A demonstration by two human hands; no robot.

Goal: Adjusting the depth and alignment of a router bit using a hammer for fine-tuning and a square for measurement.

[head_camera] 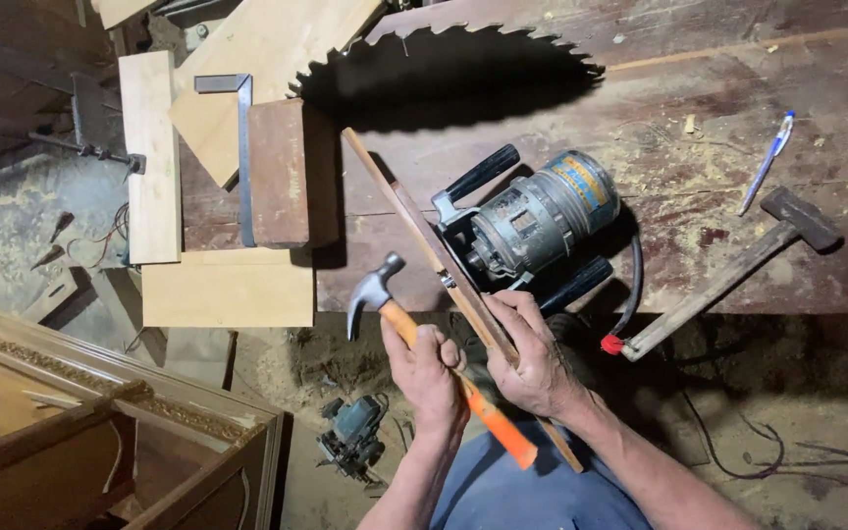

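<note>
Near the front edge of the tabletop [542, 79], we are holding two things over the gap above the floor. Our left hand [429, 378] is closing fully around the orange handle of a claw hammer [414, 334], its steel head tipping up and to the left, just short of the tabletop's edge. Our right hand [532, 358] is gripping a long thin wooden strip [424, 231], fingers wrapping its lower part; the strip is running diagonally up onto the tabletop, and its upper part is lying against the base of an electric router [532, 221].

We judge that we are steadying the strip and readying the hammer for a tap; the next move would be calling for the strip to be held firm while the hammer head is brought squarely to it, clear of our fingers.

Counting, we are seeing two hammers: the claw hammer in hand and a wooden-handled sledge hammer [738, 270] lying toward the right edge. One large saw blade [449, 69] is lying at the back, one pen [769, 157] near the right, and one metal square [238, 147] across the boards [228, 285] at the left edge. A second power tool [350, 437] is sitting on the floor below.
</note>
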